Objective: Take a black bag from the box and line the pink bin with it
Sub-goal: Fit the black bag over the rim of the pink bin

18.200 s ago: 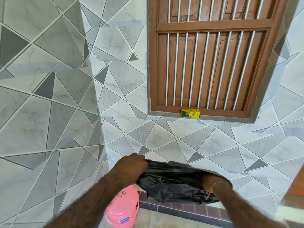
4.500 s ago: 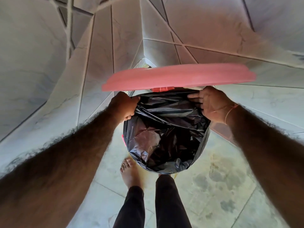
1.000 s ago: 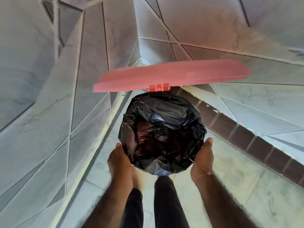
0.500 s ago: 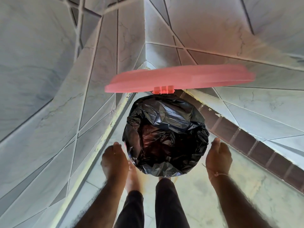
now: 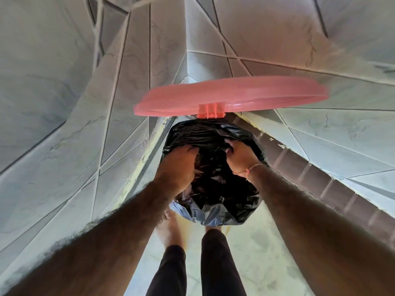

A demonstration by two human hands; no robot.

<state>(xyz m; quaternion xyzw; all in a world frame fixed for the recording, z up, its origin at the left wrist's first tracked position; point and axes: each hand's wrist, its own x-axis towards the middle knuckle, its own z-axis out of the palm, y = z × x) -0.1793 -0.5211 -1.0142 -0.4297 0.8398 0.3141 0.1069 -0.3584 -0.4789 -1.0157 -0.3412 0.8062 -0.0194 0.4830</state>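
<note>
Where tiled walls (image 5: 64, 103) meet (floor (image 5: 267, 242) stained)

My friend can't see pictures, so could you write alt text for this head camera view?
Seen from above, a person's left hand and right hand press down inside a black bag that lines a bin, its pink lid hinged open at the far side. The bin stands in a corner of grey tiled walls; the person's dark trouser legs show below.
</note>
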